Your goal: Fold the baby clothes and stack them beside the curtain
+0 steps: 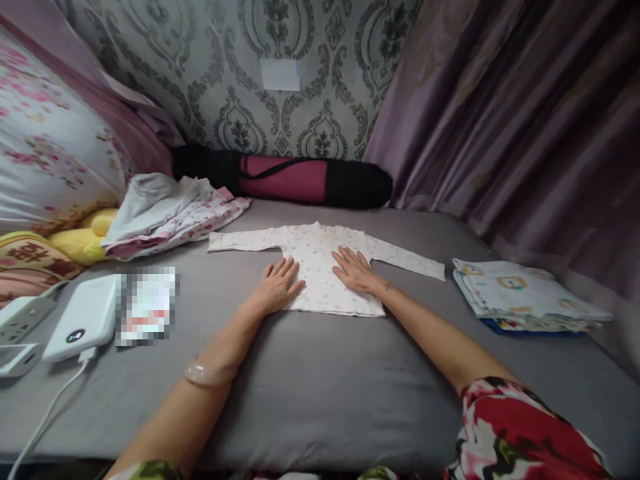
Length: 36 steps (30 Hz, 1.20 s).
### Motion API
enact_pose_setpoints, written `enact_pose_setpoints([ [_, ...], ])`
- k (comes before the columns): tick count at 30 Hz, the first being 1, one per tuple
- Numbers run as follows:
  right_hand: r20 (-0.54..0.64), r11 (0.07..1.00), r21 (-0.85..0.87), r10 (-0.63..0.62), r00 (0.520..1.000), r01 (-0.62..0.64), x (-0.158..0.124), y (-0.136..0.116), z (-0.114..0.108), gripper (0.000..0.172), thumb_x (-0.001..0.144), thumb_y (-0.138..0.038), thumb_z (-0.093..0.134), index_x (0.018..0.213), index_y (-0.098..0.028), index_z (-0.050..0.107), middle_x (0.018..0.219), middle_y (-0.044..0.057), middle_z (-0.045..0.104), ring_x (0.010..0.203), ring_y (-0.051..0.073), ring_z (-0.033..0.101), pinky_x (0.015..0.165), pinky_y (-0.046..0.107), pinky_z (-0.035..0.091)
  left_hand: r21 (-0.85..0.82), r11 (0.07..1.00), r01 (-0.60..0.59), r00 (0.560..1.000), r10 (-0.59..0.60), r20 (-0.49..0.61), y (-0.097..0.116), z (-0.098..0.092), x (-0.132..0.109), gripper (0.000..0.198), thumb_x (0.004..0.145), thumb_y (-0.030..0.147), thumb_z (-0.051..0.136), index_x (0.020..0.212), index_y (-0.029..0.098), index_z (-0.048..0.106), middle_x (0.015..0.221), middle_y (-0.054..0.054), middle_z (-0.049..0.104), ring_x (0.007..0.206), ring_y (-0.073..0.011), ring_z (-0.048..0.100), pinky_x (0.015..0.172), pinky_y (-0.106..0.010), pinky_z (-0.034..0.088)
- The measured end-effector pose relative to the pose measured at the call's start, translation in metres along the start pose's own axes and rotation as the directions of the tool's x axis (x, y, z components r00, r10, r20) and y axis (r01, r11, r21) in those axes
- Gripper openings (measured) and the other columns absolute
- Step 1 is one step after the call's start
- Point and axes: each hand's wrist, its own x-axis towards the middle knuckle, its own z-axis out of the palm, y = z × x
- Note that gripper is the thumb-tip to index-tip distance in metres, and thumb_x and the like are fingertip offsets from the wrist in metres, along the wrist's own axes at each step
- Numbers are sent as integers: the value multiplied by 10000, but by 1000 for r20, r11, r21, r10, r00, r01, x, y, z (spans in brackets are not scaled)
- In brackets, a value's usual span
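Observation:
A small white long-sleeved shirt with a tiny print lies spread flat on the grey sheet, its sleeves stretched out to both sides and its hem toward me. My left hand rests flat on the shirt's left edge, fingers extended. On the right side of its body, below the sleeve, my right hand lies palm down with the fingers stretched out. Neither hand grips anything. Parts of the shirt beneath both hands are hidden.
Folded printed cloths are stacked at the right. Rumpled clothes lie at the back left near a yellow plush thing. A black and maroon long bag lines the wall. A cabled white power bank and power strip sit left.

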Motion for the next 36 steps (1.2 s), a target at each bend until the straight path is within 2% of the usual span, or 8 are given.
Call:
enact_pose_setpoints([
  [7, 14, 987, 14, -158, 987, 158, -70, -19, 5, 620, 998, -509, 243, 1548, -222, 225, 1623, 54, 69, 1492, 233, 30, 1199, 446, -14, 32, 999, -14, 999, 15, -43, -9, 5, -1, 602, 988, 531, 222, 1460, 193, 380, 1569, -111, 315, 1474, -298, 185, 1165, -532, 177],
  [12, 40, 967, 81, -244, 969, 240, -107, -35, 4, 537, 1010, -441, 290, 1525, -291, 288, 1620, 10, 111, 1491, 213, 51, 1203, 447, -20, 88, 988, -128, 984, 138, -115, 10, -2, -7, 540, 1003, 464, 233, 1431, 193, 420, 1549, -112, 356, 1476, -259, 191, 1191, -510, 115],
  [20, 89, 932, 258, -286, 954, 255, -149, -34, -8, 499, 1000, -394, 337, 1494, -322, 349, 1600, -38, 198, 1488, 181, 86, 1212, 413, 9, -4, 974, -229, 971, 228, 72, 24, -2, -13, 700, 952, 639, 240, 1494, 210, 350, 1586, -103, 268, 1474, -277, 198, 1184, -509, 159],
  [24, 111, 876, 441, -271, 956, 197, -161, -16, -21, 437, 978, -424, 404, 1384, -324, 530, 1537, -33, 364, 1460, 182, 224, 1213, 399, 78, 0, 975, -223, 973, 223, 65, 18, 0, -12, 754, 920, 688, 276, 1503, 214, 339, 1585, -104, 266, 1467, -282, 220, 1185, -490, 163],
  [27, 132, 777, 615, -273, 953, 138, -160, 5, -31, 431, 945, -515, 457, 1205, -262, 689, 1354, 24, 598, 1357, 209, 429, 1166, 376, 246, 24, 972, -235, 970, 233, 67, 17, 2, -12, 782, 904, 709, 293, 1512, 217, 320, 1585, -108, 261, 1465, -293, 224, 1184, -493, 161],
  [32, 51, 637, 766, 77, 996, -88, -139, 61, -40, 518, 896, -583, 505, 1016, -138, 741, 1042, 110, 737, 987, 218, 679, 918, 347, 503, 65, 971, -230, 972, 227, 59, 17, 9, -10, 718, 940, 661, 248, 1508, 229, 330, 1585, -96, 265, 1464, -291, 226, 1177, -509, 171],
  [34, -48, 671, 716, 319, 947, -190, -127, 86, -42, 455, 941, -481, 457, 1042, -128, 725, 1080, 128, 722, 983, 219, 679, 885, 337, 515, 59, 976, -209, 977, 207, 45, 16, 10, -8, 637, 973, 597, 219, 1489, 256, 370, 1571, -68, 314, 1449, -271, 274, 1170, -499, 209],
  [36, -189, 767, 529, 525, 830, -364, -117, 109, -45, 368, 955, -333, 430, 1076, -133, 714, 1124, 135, 707, 1041, 239, 658, 914, 343, 492, 45, 979, -197, 980, 196, 28, 15, 9, -6, 584, 987, 556, 217, 1461, 281, 419, 1547, -47, 370, 1427, -256, 324, 1161, -488, 245],
])
